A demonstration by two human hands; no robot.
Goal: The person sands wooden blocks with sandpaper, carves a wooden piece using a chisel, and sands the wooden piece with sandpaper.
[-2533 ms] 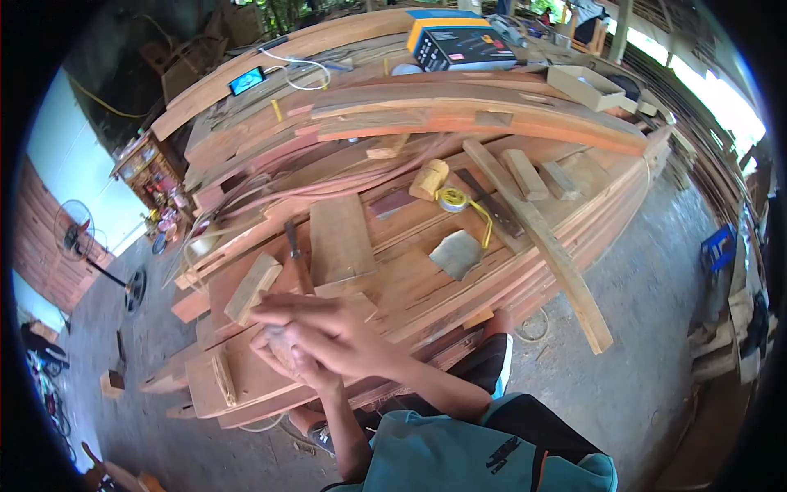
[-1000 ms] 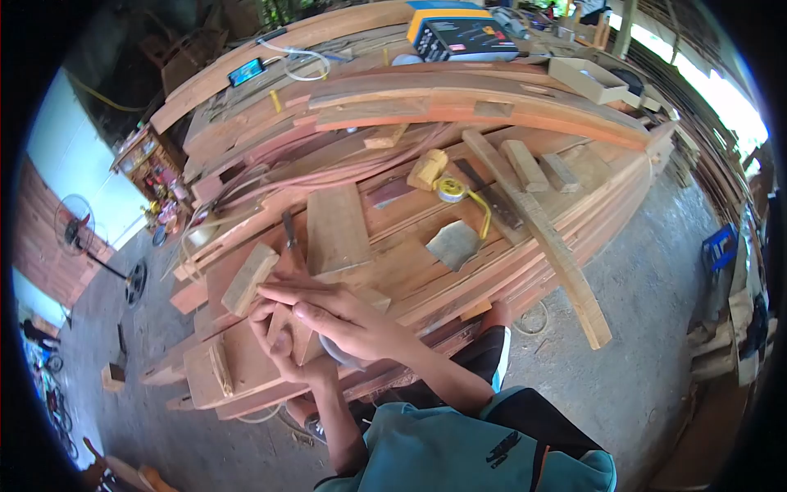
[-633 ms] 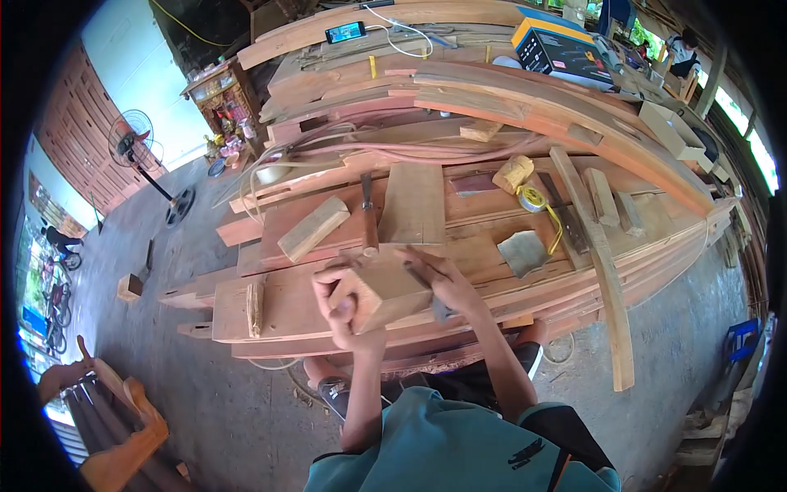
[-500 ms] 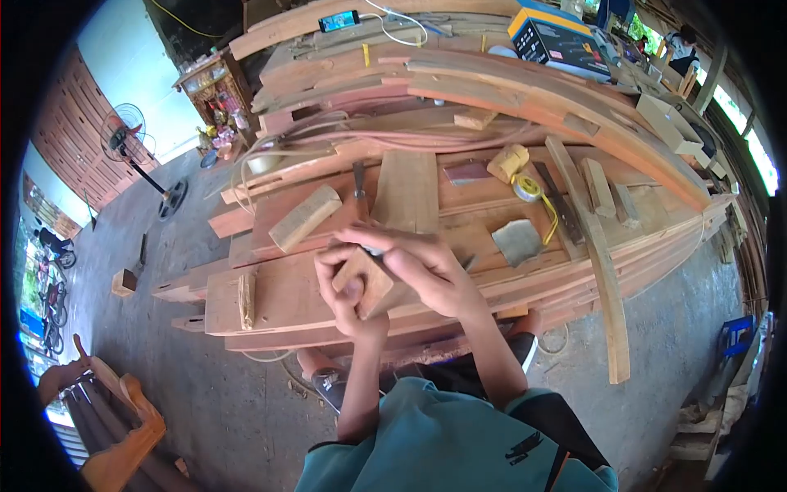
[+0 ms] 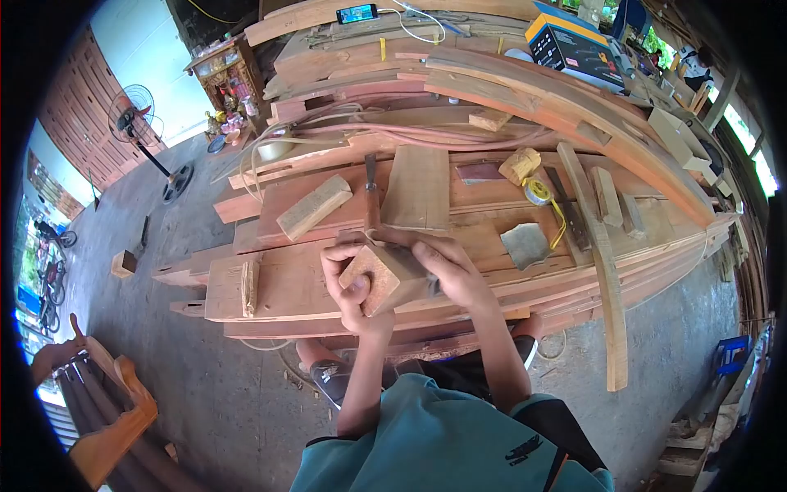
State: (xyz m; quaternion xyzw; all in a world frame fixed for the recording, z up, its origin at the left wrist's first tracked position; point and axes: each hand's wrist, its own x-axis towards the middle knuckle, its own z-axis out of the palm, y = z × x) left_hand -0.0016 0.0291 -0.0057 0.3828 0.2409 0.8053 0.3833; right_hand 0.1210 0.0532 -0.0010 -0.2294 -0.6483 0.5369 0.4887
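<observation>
My left hand (image 5: 351, 299) is closed round a squared wooden block (image 5: 385, 279), its thumb pressed on the block's near end face. The block is tilted, held above the planks in front of my body. Across the block's upper right side lies my right hand (image 5: 455, 271), fingers bent over it. A dark grey edge of what looks like sandpaper (image 5: 433, 285) shows under that palm; the rest of it is hidden. Just beyond my hands a chisel (image 5: 371, 193) lies on the boards. A torn grey sheet (image 5: 526, 246) lies to the right.
Stacked planks (image 5: 287, 299) form the work surface. On them are a yellow tape measure (image 5: 539, 193), a loose wooden block (image 5: 316, 207), a chunky wood piece (image 5: 520, 166) and a long strip (image 5: 602, 271) overhanging the front. A phone (image 5: 357, 14) and a boxed item (image 5: 574, 53) stand behind.
My right hand has drawn back to the right along the block, uncovering more of its top. My left hand keeps its hold. The whole view has shifted slightly.
</observation>
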